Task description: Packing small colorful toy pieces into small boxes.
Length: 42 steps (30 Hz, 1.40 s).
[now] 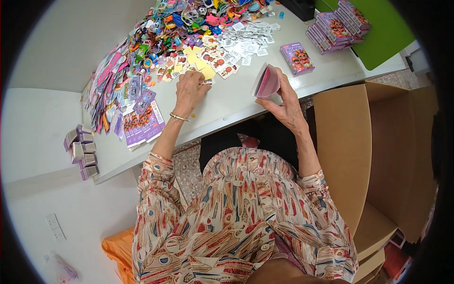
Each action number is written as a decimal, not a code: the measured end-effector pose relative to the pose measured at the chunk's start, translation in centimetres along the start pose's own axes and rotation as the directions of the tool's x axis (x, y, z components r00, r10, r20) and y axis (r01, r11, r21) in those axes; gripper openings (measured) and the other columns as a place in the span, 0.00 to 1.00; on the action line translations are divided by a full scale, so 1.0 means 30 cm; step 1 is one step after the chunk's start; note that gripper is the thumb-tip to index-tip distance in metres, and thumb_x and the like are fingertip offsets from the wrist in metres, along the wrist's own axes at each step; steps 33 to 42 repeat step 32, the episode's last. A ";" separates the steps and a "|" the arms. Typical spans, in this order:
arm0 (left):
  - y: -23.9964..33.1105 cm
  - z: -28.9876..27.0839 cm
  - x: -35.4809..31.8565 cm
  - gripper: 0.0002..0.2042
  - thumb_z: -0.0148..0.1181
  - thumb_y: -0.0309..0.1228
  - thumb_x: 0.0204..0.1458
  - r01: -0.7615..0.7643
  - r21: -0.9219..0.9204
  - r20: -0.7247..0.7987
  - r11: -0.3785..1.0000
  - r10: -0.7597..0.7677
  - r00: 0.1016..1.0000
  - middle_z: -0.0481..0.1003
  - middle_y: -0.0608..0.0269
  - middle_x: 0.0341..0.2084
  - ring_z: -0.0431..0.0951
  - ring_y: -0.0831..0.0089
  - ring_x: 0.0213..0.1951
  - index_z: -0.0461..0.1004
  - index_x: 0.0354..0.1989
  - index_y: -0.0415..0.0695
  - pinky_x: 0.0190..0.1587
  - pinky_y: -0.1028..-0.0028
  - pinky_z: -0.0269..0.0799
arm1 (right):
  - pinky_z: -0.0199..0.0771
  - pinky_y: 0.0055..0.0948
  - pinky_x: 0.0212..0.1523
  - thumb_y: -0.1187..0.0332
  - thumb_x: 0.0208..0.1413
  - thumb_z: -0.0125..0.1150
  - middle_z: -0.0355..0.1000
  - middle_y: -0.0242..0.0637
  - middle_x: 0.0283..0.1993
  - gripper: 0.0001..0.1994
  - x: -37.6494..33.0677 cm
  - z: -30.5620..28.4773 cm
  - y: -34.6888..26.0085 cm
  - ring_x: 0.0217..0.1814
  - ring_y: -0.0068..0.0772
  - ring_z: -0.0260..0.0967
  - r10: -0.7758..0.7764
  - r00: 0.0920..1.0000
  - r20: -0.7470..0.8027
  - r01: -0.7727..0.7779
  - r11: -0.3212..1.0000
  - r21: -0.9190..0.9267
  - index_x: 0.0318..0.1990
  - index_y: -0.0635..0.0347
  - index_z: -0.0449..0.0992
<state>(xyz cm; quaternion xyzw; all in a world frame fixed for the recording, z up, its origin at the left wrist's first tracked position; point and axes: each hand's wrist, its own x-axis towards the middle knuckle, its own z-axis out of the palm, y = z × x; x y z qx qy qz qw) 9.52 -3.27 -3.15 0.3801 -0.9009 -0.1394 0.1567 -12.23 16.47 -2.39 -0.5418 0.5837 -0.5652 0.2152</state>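
My right hand (289, 110) grips a small purple-pink cardboard box (267, 81) above the table's front edge, thumb on one side and fingers on the other. The box's top end is open; its contents cannot be made out. On the left, my left hand (190, 90) rests low over the table, its fingers pinched at a small printed card (208, 82). Just beyond it spread picture cards (227, 71) and yellow slips (208, 72). Behind these lie many white printed packets (250, 40). A closed purple box (297, 58) lies to the right of the cards.
A heap of colourful small toys (189, 19) covers the back of the white table (227, 102). Flat printed packaging (142, 125) lies at left; small boxes (81, 151) stack beyond the edge. More purple boxes (333, 28) stand on a green mat (388, 38). A large open carton (345, 142) stands right.
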 end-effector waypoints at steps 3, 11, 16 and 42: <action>0.009 0.002 -0.008 0.09 0.67 0.33 0.44 -0.051 0.024 -0.075 0.998 0.052 0.996 0.75 0.54 0.39 0.70 0.55 0.46 0.77 0.32 0.44 0.48 0.62 0.65 | 0.62 0.36 0.64 0.70 0.45 0.71 0.59 0.41 0.65 0.41 -0.007 -0.006 -0.005 0.65 0.35 0.60 -0.019 1.000 0.000 0.019 1.000 0.008 0.67 0.63 0.55; -0.013 -0.003 0.000 0.07 0.64 0.30 0.46 -0.082 0.022 0.016 0.996 0.082 0.997 0.75 0.56 0.37 0.72 0.57 0.44 0.77 0.32 0.42 0.46 0.64 0.67 | 0.63 0.39 0.64 0.71 0.41 0.67 0.59 0.39 0.65 0.39 -0.003 0.008 -0.018 0.66 0.37 0.60 0.003 1.000 -0.006 -0.003 1.000 0.006 0.65 0.61 0.58; -0.035 -0.025 0.023 0.07 0.62 0.29 0.47 -0.005 -0.076 -0.039 0.997 0.002 0.999 0.76 0.58 0.32 0.73 0.60 0.39 0.77 0.32 0.41 0.44 0.66 0.67 | 0.64 0.39 0.64 0.72 0.42 0.67 0.61 0.40 0.63 0.38 -0.014 0.001 -0.005 0.66 0.36 0.59 0.032 0.999 -0.004 -0.032 0.997 0.064 0.64 0.62 0.59; -0.033 0.016 0.100 0.14 0.67 0.42 0.42 -0.294 0.340 -0.010 0.893 0.317 0.949 0.75 0.58 0.35 0.71 0.60 0.39 0.80 0.31 0.45 0.42 0.63 0.64 | 0.67 0.35 0.61 0.71 0.44 0.72 0.65 0.47 0.59 0.44 -0.004 0.031 0.063 0.59 0.37 0.67 0.213 0.977 0.026 -0.211 0.933 0.290 0.67 0.67 0.51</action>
